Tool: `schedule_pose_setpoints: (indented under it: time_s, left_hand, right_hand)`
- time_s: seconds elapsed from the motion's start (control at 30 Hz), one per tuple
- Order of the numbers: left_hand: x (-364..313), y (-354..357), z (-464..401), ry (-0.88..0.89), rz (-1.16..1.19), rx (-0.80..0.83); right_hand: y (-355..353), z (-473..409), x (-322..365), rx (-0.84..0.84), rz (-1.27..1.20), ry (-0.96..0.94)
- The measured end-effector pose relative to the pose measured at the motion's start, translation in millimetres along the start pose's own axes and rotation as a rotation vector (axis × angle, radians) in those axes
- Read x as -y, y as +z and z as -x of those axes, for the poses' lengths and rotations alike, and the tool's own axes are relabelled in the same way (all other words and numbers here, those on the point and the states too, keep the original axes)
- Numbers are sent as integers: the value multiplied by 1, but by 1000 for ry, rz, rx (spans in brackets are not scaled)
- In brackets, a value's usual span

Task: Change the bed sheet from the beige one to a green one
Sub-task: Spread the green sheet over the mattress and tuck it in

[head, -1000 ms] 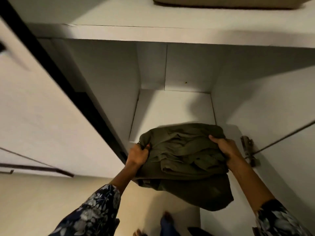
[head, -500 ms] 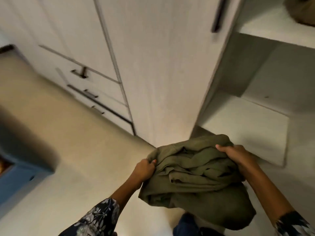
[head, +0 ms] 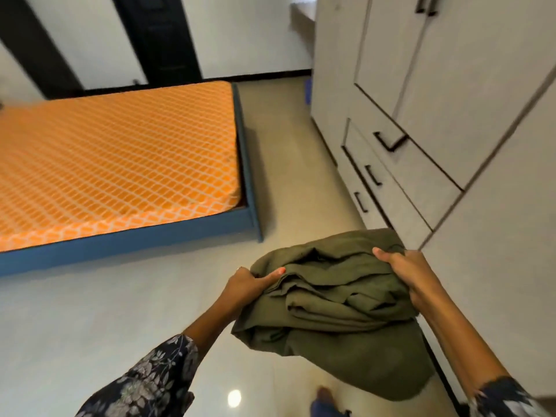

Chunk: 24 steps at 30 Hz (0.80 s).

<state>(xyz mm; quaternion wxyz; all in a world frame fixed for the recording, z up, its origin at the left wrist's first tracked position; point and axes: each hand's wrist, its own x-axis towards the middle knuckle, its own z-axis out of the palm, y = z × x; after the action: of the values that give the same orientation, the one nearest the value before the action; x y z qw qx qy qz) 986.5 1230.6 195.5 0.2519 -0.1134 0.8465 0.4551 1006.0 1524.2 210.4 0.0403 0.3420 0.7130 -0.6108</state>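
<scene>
A: What's each grip doing?

B: Left hand (head: 245,282) pinches the near-left edge of the green sheet (head: 331,311), thumb on top; right hand (head: 412,276) clamps its far-right side. The bundle hangs between them, folded, above the floor (head: 120,311)

A: And beyond the grip?

B: Wardrobe (head: 451,100) just right; the mattress (head: 114,164) lies bare, well apart, ahead-left in the bed frame (head: 144,236). No beige sheet in sight

A: So which step?

B: Carrying, I'd say. Next it probably needs bringing to the bed and shaking open
</scene>
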Motion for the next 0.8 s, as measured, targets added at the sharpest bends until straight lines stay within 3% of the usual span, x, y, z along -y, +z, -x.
schedule_pose_setpoints:
  time_s: [0.33,0.5,0.8]
  left_hand:
    - [3,-73,-85,-19,224,-255]
    - [-34,-94,-153,-82,292,-421]
    - [-112,-150,-266,-129,393,-488]
  right_hand:
    - [123,-116,90,298,68,-119]
    - [171,-199,147,377,117,-149]
    - [247,-323,257,485,140,-249]
